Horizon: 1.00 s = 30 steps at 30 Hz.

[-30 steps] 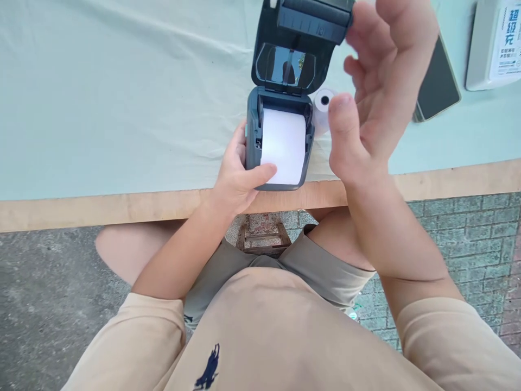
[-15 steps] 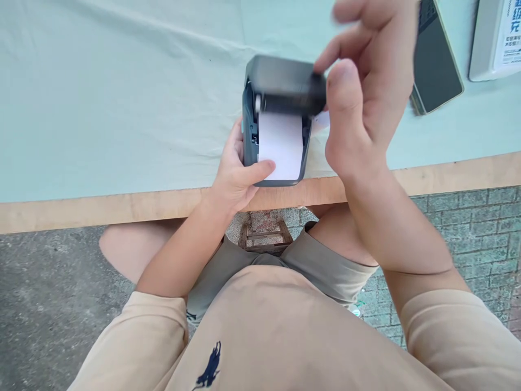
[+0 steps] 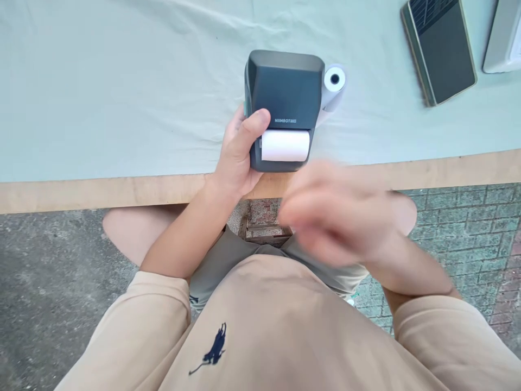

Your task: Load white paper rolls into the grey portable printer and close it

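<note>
The table (image 3: 81,194) is covered by a pale green cloth (image 3: 122,108), with bare wood shown along its near edge. At that edge, a dark handheld printer (image 3: 285,92) is held with its lid down. The right hand (image 3: 337,212) is seen over the same edge, near the printer's lower right corner; it is blurred, and whether anything is gripped cannot be told. The printer's left side is grasped by the left hand (image 3: 240,149), the thumb being laid on the lid. Farther right, back from the near edge, a dark-screened phone (image 3: 445,54) is placed at a slant; beyond it, a pale grey object (image 3: 499,41) is only partly shown. Beside the printer's right side, a white paper roll (image 3: 334,91) is partly hidden. Below the lid, a curved white paper strip (image 3: 285,145) is exposed.
</note>
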### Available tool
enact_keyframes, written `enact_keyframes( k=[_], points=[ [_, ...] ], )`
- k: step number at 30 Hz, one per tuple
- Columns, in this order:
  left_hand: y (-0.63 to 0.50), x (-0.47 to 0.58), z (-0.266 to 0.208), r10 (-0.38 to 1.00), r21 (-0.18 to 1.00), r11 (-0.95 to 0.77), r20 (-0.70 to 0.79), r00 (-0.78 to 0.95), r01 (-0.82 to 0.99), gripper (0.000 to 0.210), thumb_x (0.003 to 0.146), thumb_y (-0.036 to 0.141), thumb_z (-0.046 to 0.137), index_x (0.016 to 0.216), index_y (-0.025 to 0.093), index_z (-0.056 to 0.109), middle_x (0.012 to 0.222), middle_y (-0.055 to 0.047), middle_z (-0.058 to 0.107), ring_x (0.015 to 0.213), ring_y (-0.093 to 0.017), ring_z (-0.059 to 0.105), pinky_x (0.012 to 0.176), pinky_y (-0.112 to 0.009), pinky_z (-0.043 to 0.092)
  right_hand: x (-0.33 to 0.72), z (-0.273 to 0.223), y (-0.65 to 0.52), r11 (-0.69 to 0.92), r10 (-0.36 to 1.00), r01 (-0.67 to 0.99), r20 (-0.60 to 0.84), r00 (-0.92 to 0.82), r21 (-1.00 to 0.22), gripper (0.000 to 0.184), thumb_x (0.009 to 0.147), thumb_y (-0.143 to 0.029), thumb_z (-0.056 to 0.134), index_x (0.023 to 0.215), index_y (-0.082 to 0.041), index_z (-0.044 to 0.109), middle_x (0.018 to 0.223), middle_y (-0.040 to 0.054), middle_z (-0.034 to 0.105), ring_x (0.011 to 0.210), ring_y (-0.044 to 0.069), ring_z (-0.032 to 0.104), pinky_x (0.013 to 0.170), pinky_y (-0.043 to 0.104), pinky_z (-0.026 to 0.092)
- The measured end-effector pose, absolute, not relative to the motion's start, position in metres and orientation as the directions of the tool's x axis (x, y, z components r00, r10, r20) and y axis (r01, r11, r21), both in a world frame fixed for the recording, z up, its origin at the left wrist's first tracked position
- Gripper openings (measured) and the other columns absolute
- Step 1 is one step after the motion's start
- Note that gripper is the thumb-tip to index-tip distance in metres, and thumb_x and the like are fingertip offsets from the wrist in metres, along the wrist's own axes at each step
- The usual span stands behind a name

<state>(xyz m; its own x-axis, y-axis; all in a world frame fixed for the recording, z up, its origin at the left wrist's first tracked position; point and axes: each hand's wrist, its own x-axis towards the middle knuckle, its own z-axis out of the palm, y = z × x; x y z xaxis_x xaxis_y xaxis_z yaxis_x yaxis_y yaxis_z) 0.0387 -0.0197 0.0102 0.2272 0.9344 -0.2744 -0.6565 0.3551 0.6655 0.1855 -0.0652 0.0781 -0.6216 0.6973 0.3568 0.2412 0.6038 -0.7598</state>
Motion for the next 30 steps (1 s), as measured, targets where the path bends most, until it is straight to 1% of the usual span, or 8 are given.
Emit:
enact_keyframes(
  k=[1,2,3,8,13,21,26,30],
  points=[
    [-0.02,0.039,0.01,0.944,0.673,0.329,-0.231,0.234,-0.663,0.027,0.078,0.043,0.07,0.097,0.024,0.065,0.102,-0.004,0.071,0.13,-0.031,0.052,0.101,-0.037,0.051,0.18,0.073,-0.084,0.578,0.626,0.182,0.289,-0.724,-0.795,0.014,0.088,-0.012,0.048,0.087,-0.019,0.06,0.084,0.0007,0.064,0.081,0.011,0.059,0.076,0.027,0.05],
    [-0.02,0.039,0.009,0.952,0.681,0.306,-0.193,0.24,-0.666,0.026,0.08,0.043,0.067,0.098,0.024,0.065,0.102,-0.004,0.07,0.125,-0.03,0.056,0.099,-0.038,0.053,0.173,0.064,-0.104,0.408,0.448,0.154,0.051,-0.893,-0.9,0.018,0.092,-0.015,0.044,0.092,-0.019,0.061,0.091,0.0023,0.066,0.089,0.012,0.06,0.082,0.028,0.05],
    [-0.02,0.039,0.009,0.955,0.69,0.292,-0.169,0.246,-0.662,0.025,0.082,0.042,0.064,0.099,0.023,0.066,0.101,-0.004,0.07,0.12,-0.029,0.06,0.096,-0.038,0.054,0.165,0.052,-0.124,0.343,0.297,0.117,-0.01,-0.955,-0.932,0.018,0.093,-0.018,0.045,0.095,-0.017,0.063,0.094,0.0024,0.068,0.092,0.013,0.061,0.087,0.029,0.051],
    [-0.021,0.04,0.011,0.962,0.714,0.269,-0.163,0.221,-0.646,0.024,0.084,0.04,0.058,0.095,0.022,0.069,0.092,-0.003,0.07,0.096,-0.025,0.069,0.082,-0.035,0.06,0.126,-0.005,-0.2,0.141,-0.078,0.057,-0.068,-0.995,-0.988,0.024,0.095,-0.028,0.051,0.113,-0.016,0.062,0.115,0.0035,0.068,0.104,0.011,0.063,0.094,0.027,0.052],
    [-0.024,0.041,0.014,0.974,0.731,0.224,-0.147,0.171,-0.644,0.026,0.088,0.04,0.053,0.086,0.02,0.071,0.097,-0.006,0.073,0.103,-0.03,0.068,0.078,-0.039,0.062,0.111,-0.016,-0.214,0.08,-0.179,0.126,-0.138,-0.974,-0.989,0.039,0.094,-0.04,0.055,0.125,-0.017,0.055,0.13,0.0096,0.056,0.117,0.02,0.057,0.1,0.045,0.05],
    [-0.022,0.045,0.021,0.97,0.72,0.238,-0.15,0.189,-0.652,0.025,0.092,0.037,0.049,0.088,0.023,0.069,0.105,-0.003,0.073,0.137,-0.027,0.047,0.104,-0.039,0.054,0.1,-0.02,-0.224,0.139,-0.39,0.335,-0.363,-0.846,-0.932,0.038,0.093,-0.041,0.055,0.122,-0.016,0.056,0.122,0.0086,0.059,0.108,0.018,0.06,0.093,0.04,0.054],
    [-0.021,0.041,0.022,0.959,0.68,0.277,-0.156,0.235,-0.678,0.026,0.093,0.035,0.048,0.089,0.021,0.069,0.104,-0.004,0.072,0.136,-0.029,0.048,0.108,-0.044,0.05,0.123,-0.012,-0.212,0.199,-0.332,0.456,-0.498,-0.801,-0.867,0.038,0.093,-0.041,0.055,0.121,-0.016,0.056,0.121,0.0086,0.059,0.107,0.018,0.06,0.093,0.04,0.054],
    [-0.021,0.04,0.022,0.953,0.666,0.304,-0.2,0.229,-0.682,0.027,0.092,0.04,0.051,0.086,0.021,0.071,0.1,-0.005,0.073,0.136,-0.03,0.048,0.102,-0.043,0.055,0.135,-0.002,-0.187,0.187,-0.176,0.453,-0.483,-0.858,-0.872,0.037,0.093,-0.041,0.055,0.121,-0.016,0.057,0.121,0.0085,0.059,0.107,0.017,0.06,0.092,0.04,0.054]
  ],
)
